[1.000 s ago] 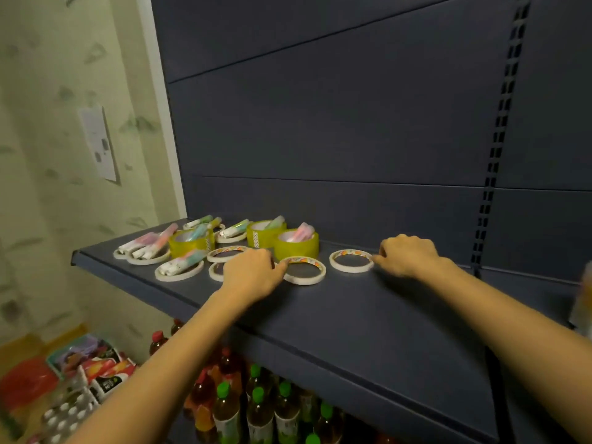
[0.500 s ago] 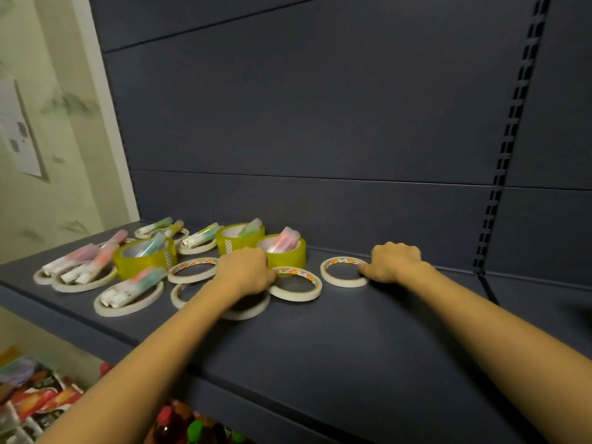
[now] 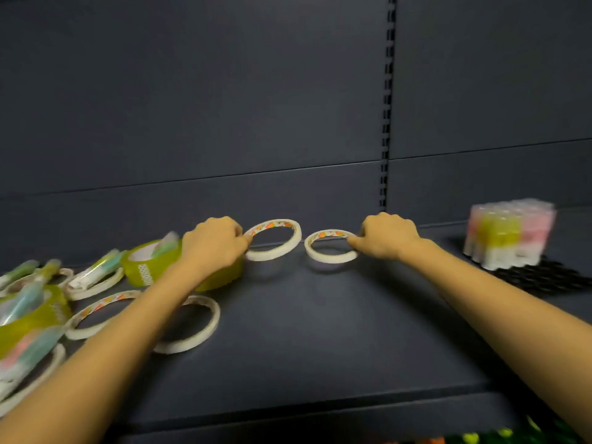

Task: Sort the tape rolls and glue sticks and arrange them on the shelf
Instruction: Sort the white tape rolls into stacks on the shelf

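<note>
My left hand (image 3: 215,242) pinches the left edge of a thin white tape roll (image 3: 278,251), which is tilted up off the dark shelf (image 3: 314,341). My right hand (image 3: 387,235) grips the right edge of a second thin white tape roll (image 3: 323,255) lying on the shelf. Both rolls sit side by side near the back panel. To the left are yellow tape rolls (image 3: 145,267) with glue sticks (image 3: 96,274) lying in and across them, and more thin white rolls (image 3: 192,342) under my left forearm.
A shrink-wrapped pack of pink, yellow and white items (image 3: 509,233) stands at the right on a black mesh mat (image 3: 544,278). The slotted upright (image 3: 387,123) runs down the back panel. Coloured bottle caps (image 3: 499,439) show below the shelf's front edge.
The view has swung to the right. My left hand has moved right with a thin roll and lifted its edge beside the roll under my right hand.
</note>
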A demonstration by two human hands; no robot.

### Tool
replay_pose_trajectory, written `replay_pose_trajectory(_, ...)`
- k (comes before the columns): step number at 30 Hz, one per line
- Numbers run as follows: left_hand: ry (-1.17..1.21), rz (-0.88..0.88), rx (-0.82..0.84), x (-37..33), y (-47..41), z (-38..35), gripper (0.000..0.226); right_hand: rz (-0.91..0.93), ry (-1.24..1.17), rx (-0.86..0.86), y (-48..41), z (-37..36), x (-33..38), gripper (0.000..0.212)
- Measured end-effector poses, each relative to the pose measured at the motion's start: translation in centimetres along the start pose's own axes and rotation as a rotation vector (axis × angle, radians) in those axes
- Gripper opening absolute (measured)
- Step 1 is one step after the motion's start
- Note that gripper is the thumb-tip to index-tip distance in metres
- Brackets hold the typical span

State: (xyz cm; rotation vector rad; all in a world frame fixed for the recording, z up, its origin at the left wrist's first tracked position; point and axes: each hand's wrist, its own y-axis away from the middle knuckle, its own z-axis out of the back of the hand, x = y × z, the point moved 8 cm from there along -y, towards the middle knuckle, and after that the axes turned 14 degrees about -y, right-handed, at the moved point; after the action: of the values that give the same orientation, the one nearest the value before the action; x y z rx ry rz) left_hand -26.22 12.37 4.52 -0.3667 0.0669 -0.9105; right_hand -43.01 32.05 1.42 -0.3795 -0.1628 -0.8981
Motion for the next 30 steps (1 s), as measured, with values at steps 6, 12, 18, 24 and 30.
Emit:
replay_pose_trajectory(6,0.080,-0.175,-0.058,-8.1,0.5,0.6,0.043,-0.147,0.043,-0.143,6.6,4.6,-6.9,0.044)
replay_pose_trajectory(12,0.165,-0.370,-0.111,-18.2,3.4,2.8,0.041,-0.288,0.087,-0.260,14.4,9.7,-14.4,0.045)
replay_pose_trajectory(18,0.239,-0.474,-0.125,-28.4,7.7,5.4,0.043,-0.405,0.109,-0.285,21.4,14.5,-23.5,0.048)
replay_pose_trajectory(24,0.303,-0.531,-0.143,-38.3,12.1,7.8,0.042,-0.484,0.131,-0.282,27.9,19.4,-32.8,0.050)
replay_pose_trajectory(30,0.383,-0.591,-0.110,-47.3,15.5,9.6,0.046,-0.561,0.153,-0.326,32.8,23.2,-41.4,0.058)
